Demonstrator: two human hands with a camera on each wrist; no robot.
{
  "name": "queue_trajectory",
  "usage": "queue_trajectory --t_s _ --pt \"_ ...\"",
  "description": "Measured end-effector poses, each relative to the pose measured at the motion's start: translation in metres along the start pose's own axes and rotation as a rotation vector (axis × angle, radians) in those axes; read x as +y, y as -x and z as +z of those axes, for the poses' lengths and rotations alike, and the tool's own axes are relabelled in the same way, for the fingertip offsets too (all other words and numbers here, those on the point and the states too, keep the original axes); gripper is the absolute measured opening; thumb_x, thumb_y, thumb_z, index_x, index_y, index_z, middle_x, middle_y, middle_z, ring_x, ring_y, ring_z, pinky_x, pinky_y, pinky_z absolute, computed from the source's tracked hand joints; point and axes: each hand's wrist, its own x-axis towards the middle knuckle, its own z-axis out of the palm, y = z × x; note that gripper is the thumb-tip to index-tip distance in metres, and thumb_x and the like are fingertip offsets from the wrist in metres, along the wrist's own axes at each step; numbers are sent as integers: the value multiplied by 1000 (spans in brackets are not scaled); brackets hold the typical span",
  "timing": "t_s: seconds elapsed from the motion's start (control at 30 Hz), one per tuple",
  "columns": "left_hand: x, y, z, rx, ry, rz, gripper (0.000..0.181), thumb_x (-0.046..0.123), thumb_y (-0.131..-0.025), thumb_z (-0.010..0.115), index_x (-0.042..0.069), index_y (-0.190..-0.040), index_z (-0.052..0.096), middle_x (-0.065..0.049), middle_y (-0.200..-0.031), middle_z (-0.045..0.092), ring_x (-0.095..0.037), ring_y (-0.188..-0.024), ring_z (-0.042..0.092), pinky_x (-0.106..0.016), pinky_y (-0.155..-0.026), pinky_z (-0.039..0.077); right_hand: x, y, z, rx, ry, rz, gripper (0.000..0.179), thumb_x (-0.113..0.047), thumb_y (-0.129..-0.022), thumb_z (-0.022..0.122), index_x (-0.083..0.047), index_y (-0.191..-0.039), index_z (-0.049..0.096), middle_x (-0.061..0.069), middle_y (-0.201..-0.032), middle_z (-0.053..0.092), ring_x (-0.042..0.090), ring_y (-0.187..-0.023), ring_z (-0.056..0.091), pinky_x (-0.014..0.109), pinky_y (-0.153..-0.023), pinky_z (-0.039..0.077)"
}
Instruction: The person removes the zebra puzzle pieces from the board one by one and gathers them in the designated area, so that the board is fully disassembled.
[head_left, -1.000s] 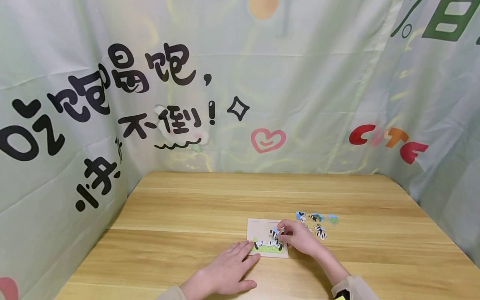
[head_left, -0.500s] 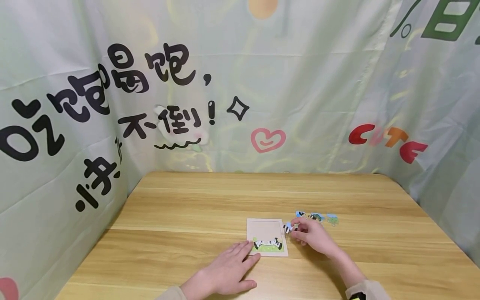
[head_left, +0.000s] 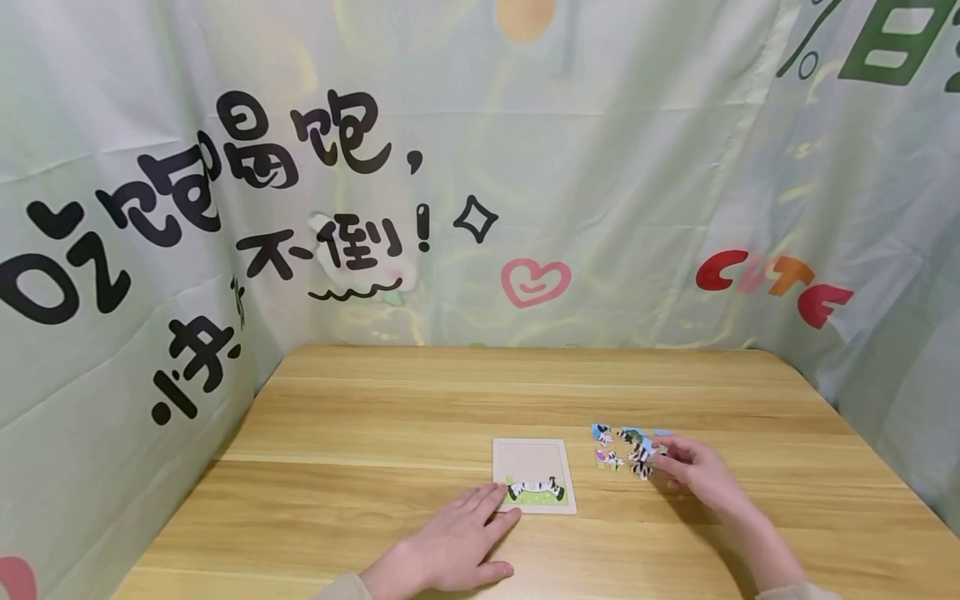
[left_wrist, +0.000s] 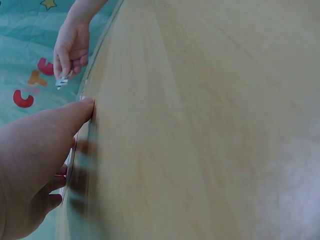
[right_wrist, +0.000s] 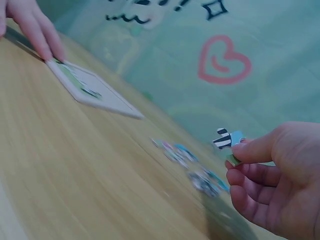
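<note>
Between thumb and fingers, my right hand (head_left: 701,473) pinches a puzzle piece (right_wrist: 225,140) with zebra stripes and blue, held above the table. Under it lie several loose puzzle pieces (head_left: 609,459), partly hidden by the hand and the held piece. To their left is a shallow pale puzzle board (head_left: 528,458). Along its near edge lies a fitted strip (head_left: 536,492) of green ground with striped zebra parts. My left hand (head_left: 461,537) is spread flat, its fingertips resting on the board's near left corner and its thumb on the table.
The wooden table (head_left: 360,417) reaches back to a pale printed curtain (head_left: 600,208), which also hangs along the left and right sides. Bare wood surrounds the board and the loose pieces.
My right hand has lifted the striped piece off the board area and carried it right, over the loose pieces. The left hand and board have stayed in place.
</note>
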Motion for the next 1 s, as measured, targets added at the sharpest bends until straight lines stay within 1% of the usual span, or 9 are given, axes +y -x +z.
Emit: queue_trajectory --t_s 0.1,0.27,0.4,0.57,0.7,0.83,1.0 --pt "0 0 0 4 -1 2 68 59 -93 30 15 -145 33 -15 -150 23 -26 -137 22 -38 -110 24 7 2 -11 19 26 44 37 -7 -87 62 13 -116 52 4 -72 55 10 -59 51 24 -54 49" --pt "0 0 0 10 -5 3 68 59 -93 31 15 -145 33 -16 -150 24 -26 -137 23 -38 -110 24 14 3 -25 16 91 115 38 -10 -86 65 10 -115 52 4 -73 56 10 -61 51 23 -53 47" --pt "0 0 0 2 -4 -3 69 60 -93 29 16 -145 33 -15 -150 23 -26 -137 22 -37 -110 24 18 3 -31 -5 130 128 33 -8 -86 62 12 -111 54 4 -70 54 11 -57 49 23 -49 44" --pt "1 0 2 -1 -14 -9 69 61 -92 29 17 -145 32 -14 -150 23 -25 -137 22 -37 -110 25 20 1 -32 -15 180 143 26 -6 -86 60 10 -107 58 2 -65 50 11 -52 45 23 -45 41" --pt "1 0 2 2 -20 -8 69 62 -92 28 17 -145 32 -14 -150 23 -25 -137 22 -37 -109 25 20 1 -31 0 262 142 25 -8 -86 60 8 -105 60 2 -69 49 12 -54 44 23 -45 40" --pt "1 1 2 5 -22 -6 70 62 -92 28 17 -145 32 -14 -150 24 -25 -137 23 -37 -109 25 19 0 -30 16 340 118 26 -10 -85 63 8 -103 60 3 -77 52 13 -60 46 24 -48 42" --pt "0 0 2 8 -22 -5 69 61 -92 28 17 -145 32 -15 -150 23 -26 -137 23 -37 -110 24 18 -1 -28 32 425 67 24 -11 -84 66 6 -98 60 3 -79 55 15 -71 47 27 -58 41"
